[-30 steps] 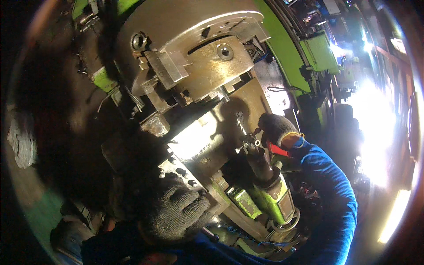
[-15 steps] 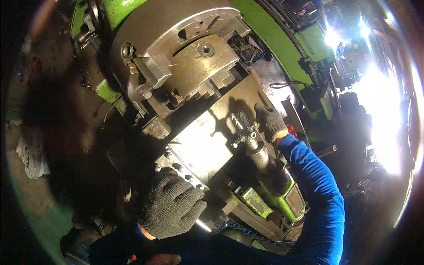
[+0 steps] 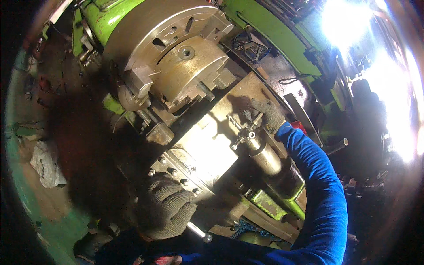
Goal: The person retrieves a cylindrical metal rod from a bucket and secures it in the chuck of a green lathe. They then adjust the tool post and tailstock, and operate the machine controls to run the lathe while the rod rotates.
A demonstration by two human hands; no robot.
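My left hand (image 3: 167,207), in a grey knit glove, is closed beside a row of bolts (image 3: 173,172) on a metal slide. Its grip is hidden. From under its fingers sticks a bright metal rod with a rounded end (image 3: 199,232). My right hand (image 3: 270,115), gloved alike, reaches past a cross-shaped metal fitting (image 3: 247,132), which sits on the end of a steel cylinder (image 3: 266,160). Its fingers look stretched out, low over a flat metal surface (image 3: 249,86), next to one arm of the fitting; whether they touch is unclear.
A large lathe chuck (image 3: 154,39) with stepped jaws (image 3: 140,80) stands beyond the slide. Green machine body (image 3: 282,39) runs along the far right. Metal scraps (image 3: 252,47) lie behind the chuck. A pale crumpled cloth (image 3: 46,165) is on the floor at left. Bright light (image 3: 346,22) glares at upper right.
The view has shifted, and the chuck sits further left in it. My left hand shows lower left, with more of the rod visible. My right hand is nearer the fitting's arm.
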